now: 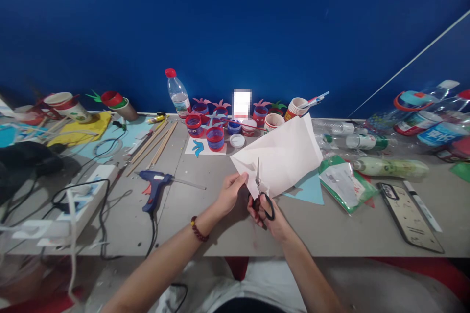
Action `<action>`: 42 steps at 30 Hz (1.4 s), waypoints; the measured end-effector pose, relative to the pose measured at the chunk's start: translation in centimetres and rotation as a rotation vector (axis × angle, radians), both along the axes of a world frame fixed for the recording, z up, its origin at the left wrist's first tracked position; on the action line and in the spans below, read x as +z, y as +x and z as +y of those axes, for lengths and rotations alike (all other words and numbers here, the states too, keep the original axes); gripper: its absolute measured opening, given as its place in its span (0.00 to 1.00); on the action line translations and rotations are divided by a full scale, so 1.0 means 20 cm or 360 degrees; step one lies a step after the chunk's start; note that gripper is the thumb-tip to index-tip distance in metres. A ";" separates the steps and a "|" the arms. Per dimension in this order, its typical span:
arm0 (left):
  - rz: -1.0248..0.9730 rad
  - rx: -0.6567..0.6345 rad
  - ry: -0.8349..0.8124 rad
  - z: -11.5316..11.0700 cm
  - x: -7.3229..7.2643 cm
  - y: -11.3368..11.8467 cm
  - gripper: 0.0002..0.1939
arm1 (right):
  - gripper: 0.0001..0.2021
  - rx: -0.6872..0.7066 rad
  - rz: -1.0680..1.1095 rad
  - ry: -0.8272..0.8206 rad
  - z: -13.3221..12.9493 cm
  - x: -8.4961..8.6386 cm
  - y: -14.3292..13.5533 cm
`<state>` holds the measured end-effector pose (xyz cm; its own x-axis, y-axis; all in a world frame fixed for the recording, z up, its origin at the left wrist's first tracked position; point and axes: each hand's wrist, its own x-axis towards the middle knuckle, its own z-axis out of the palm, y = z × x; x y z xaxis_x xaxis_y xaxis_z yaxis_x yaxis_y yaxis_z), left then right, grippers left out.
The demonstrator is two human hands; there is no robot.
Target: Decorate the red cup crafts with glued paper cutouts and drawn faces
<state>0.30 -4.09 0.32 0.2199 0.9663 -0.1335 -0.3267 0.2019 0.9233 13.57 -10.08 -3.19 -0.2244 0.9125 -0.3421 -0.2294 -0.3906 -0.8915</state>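
Observation:
My left hand [232,192] pinches the near-left edge of a large sheet of white paper [282,156], thumb on top. In my right hand [268,212] is a pair of scissors [258,178] with black handles, fingers through the loops. Its blades point away from me and lie against the paper's near corner. From this view I cannot tell whether the blades are apart. Beneath the white paper, a light blue sheet [310,190] pokes out. Beyond it stand painted red and blue cups [215,139], and a blue paper cutout [198,147] lies beside them.
Left of my hands lie a blue glue gun [156,186], wooden sticks [163,144] and a white power strip [88,195] with cables. A water bottle [178,95] stands at the back. To the right are plastic bottles [370,142], a green packet [345,186], a phone [409,215] and a marker [422,205].

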 end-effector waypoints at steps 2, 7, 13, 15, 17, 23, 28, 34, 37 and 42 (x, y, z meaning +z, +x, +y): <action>0.0008 -0.0022 0.0010 0.00 0.00 0.00 0.24 | 0.32 0.0003 0.0010 -0.0012 0.00 -0.01 0.00; -0.0018 -0.0002 -0.0005 0.00 -0.01 0.00 0.23 | 0.32 0.0004 0.0018 0.0017 0.00 -0.01 0.01; -0.0050 -0.0032 -0.0017 -0.01 0.01 0.00 0.24 | 0.30 0.0053 0.0056 0.0073 0.00 0.00 0.01; -0.0073 -0.0023 -0.0026 -0.01 0.01 0.00 0.24 | 0.31 0.0053 0.0050 0.0073 0.00 0.00 0.01; -0.0079 -0.0020 -0.0035 -0.01 0.02 0.01 0.24 | 0.31 0.0057 0.0043 0.0085 0.00 0.00 0.00; -0.0097 -0.0037 -0.0053 -0.01 0.03 0.01 0.24 | 0.30 0.0082 0.0022 0.0136 0.00 0.03 -0.01; -0.0133 -0.0152 -0.0119 -0.01 0.02 0.02 0.26 | 0.30 0.0084 0.0004 0.0114 0.01 0.03 -0.01; -0.0138 -0.0127 -0.0138 -0.02 0.02 0.02 0.26 | 0.29 0.0051 -0.0014 0.0067 0.02 0.04 -0.01; -0.0128 -0.0076 -0.0124 -0.02 0.02 0.03 0.26 | 0.30 0.0050 -0.0012 0.0068 0.02 0.05 -0.01; -0.0085 -0.0003 -0.0068 -0.01 0.01 0.02 0.25 | 0.30 0.0005 0.0013 0.0031 0.01 0.04 -0.01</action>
